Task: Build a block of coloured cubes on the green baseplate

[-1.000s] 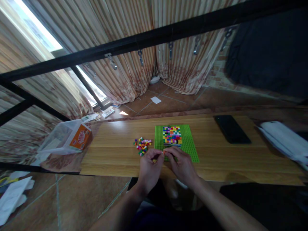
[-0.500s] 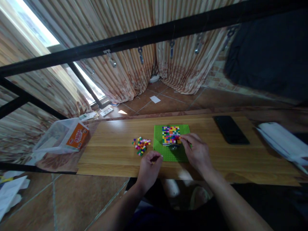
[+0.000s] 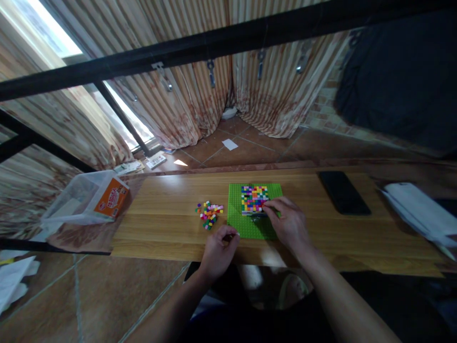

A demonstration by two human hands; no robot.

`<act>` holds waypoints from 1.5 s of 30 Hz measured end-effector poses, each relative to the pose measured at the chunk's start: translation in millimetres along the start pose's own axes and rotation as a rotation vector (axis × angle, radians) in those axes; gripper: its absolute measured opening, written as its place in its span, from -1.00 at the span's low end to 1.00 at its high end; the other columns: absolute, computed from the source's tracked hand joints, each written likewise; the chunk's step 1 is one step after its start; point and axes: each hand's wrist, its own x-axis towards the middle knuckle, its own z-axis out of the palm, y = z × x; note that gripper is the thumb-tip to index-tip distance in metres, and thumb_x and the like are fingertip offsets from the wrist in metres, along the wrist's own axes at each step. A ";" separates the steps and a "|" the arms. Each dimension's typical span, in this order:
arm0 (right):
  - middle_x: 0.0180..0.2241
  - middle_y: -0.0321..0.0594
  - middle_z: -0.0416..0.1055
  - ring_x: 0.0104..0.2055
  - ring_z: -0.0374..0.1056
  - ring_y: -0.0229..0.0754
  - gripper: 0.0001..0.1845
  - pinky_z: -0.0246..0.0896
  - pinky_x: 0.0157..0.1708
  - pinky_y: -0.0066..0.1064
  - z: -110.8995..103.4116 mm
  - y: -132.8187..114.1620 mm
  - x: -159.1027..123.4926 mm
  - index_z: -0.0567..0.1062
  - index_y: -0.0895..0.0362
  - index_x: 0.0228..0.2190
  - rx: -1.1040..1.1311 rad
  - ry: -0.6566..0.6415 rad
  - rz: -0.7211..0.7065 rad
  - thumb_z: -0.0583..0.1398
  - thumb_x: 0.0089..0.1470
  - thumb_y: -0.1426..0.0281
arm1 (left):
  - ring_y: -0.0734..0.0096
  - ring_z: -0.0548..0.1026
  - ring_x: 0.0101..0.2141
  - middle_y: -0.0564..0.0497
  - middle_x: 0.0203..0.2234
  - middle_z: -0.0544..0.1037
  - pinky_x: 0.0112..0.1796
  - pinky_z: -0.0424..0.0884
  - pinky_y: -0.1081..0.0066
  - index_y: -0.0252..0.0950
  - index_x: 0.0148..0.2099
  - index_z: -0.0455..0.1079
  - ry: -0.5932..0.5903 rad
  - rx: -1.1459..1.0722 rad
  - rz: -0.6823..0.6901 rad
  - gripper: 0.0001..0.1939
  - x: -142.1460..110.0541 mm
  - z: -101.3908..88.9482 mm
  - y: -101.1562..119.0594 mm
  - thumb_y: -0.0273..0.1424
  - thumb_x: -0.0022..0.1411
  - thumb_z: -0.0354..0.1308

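Note:
A many-coloured block of small toy bricks [image 3: 254, 196] stands on a green studded baseplate [image 3: 233, 190]. My right hand [image 3: 288, 223] reaches in from the right, thumb and forefinger pinched at the block's near right corner. A small reddish toy brick seems to be at those fingertips, mostly covered by them. Below the baseplate's near left corner, my left hand [image 3: 218, 252] is closed in a pinch. Something tiny and pale shows at its fingertips, too small to name. Left of the baseplate lies a loose pile of coloured toy bricks [image 3: 210, 213].
The wooden table [image 3: 167, 214] carries a black phone-like slab [image 3: 344, 193] at the right. Beyond its right end lies a white object [image 3: 421, 209]. A clear plastic tub [image 3: 78, 197] with an orange label stands off the left end. A dark metal bar [image 3: 185, 45] crosses above.
My right hand has shifted slightly left, its fingertips now further over the block's near right corner. My left hand keeps its pinch in nearly the same place. The camera view has tilted slightly.

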 end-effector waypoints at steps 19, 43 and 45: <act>-0.24 -0.11 0.51 -0.20 0.40 -0.08 -0.72 0.27 -0.15 -0.26 2.6 -3.3 -13.7 0.60 0.06 -0.23 -0.331 0.011 -0.162 0.07 0.23 0.45 | 0.45 0.50 -0.39 0.07 -0.42 0.56 -0.31 0.39 0.46 -0.23 -0.32 0.45 -0.018 0.005 -0.005 -0.92 -0.4 -1.5 2.5 -0.41 0.22 0.14; -0.26 -0.23 0.54 -0.23 0.47 -0.21 -0.80 0.38 -0.24 -0.38 11.7 -39.5 -43.3 0.55 0.04 -0.19 0.314 -0.235 -0.049 0.12 0.27 0.34 | 0.53 0.42 -0.44 0.07 -0.46 0.51 -0.38 0.36 0.51 -0.31 -0.31 0.46 -0.038 -0.545 -0.167 -0.88 5.9 10.7 10.2 -0.36 0.10 0.26; -0.28 -0.24 0.53 -0.24 0.47 -0.21 -0.80 0.38 -0.24 -0.39 13.7 -41.2 -43.4 0.56 0.04 -0.22 0.379 -0.251 -0.009 0.13 0.26 0.33 | 0.53 0.44 -0.43 0.07 -0.44 0.52 -0.37 0.37 0.52 -0.31 -0.30 0.45 -0.040 -0.580 -0.158 -0.88 6.4 12.1 14.2 -0.37 0.11 0.26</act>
